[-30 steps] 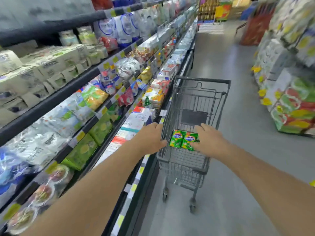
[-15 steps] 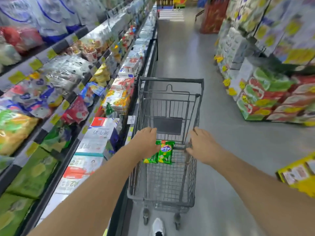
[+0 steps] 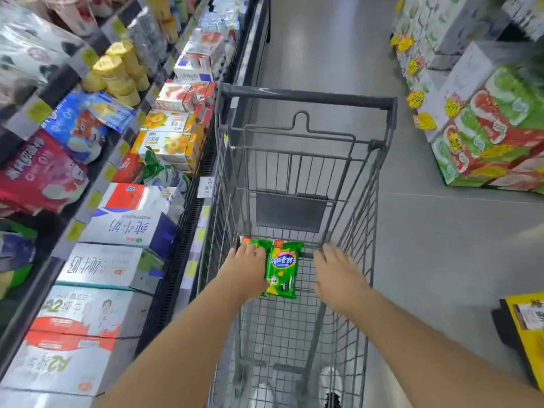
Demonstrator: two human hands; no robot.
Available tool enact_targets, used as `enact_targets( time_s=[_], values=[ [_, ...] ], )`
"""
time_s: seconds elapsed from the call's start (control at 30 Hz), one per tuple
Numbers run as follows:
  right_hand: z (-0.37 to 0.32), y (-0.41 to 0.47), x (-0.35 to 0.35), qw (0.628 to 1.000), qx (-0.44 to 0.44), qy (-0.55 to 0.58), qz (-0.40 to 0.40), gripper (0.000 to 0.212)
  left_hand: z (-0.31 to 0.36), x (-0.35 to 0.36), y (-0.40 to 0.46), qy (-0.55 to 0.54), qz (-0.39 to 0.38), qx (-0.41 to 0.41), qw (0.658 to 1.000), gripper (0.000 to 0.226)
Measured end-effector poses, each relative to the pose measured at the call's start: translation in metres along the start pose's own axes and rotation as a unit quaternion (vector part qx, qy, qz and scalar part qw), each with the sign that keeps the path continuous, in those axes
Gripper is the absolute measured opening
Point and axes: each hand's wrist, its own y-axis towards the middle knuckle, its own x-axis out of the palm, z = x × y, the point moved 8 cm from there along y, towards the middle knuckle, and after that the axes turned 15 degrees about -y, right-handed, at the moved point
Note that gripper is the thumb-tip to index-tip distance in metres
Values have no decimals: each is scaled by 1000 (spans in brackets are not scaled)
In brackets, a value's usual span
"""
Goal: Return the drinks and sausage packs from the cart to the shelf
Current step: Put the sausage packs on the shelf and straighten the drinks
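A grey wire shopping cart (image 3: 306, 97) stands in the aisle right beside the chilled shelf (image 3: 191, 201) on the left. A green sausage pack (image 3: 283, 269) lies in the cart's upper seat, just behind the handle. A second pack (image 3: 246, 240) peeks out past my left fingers and is mostly hidden. My left hand (image 3: 245, 272) grips the handle's left end, touching the green pack. My right hand (image 3: 338, 278) holds the handle's right end. I see no drinks in the cart basket.
The shelf holds milk cartons (image 3: 129, 228), juice boxes (image 3: 167, 142), yellow cups (image 3: 117, 72) and bagged goods. Stacked boxed displays (image 3: 485, 136) line the right side. A yellow sign (image 3: 527, 325) stands at the lower right. Grey floor runs ahead between them.
The cart has rolled forward along the shelf and my view has dropped lower. Both hands stayed on the handle, and the green pack is still between them.
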Motion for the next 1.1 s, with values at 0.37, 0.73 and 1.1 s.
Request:
enact_targets(
  time_s=[0.37, 0.73, 1.1],
  values=[
    [-37, 140, 175, 984, 31, 94, -147, 62, -87, 148, 131, -96, -44, -116, 988, 68],
    [-60, 203, 266, 917, 178, 321, -156, 63, -121, 211, 185, -118, 90, -215, 965, 88],
    [-42, 212, 296, 825, 264, 453, -212, 64, -136, 219, 192, -225, 112, -328, 911, 82]
  ],
)
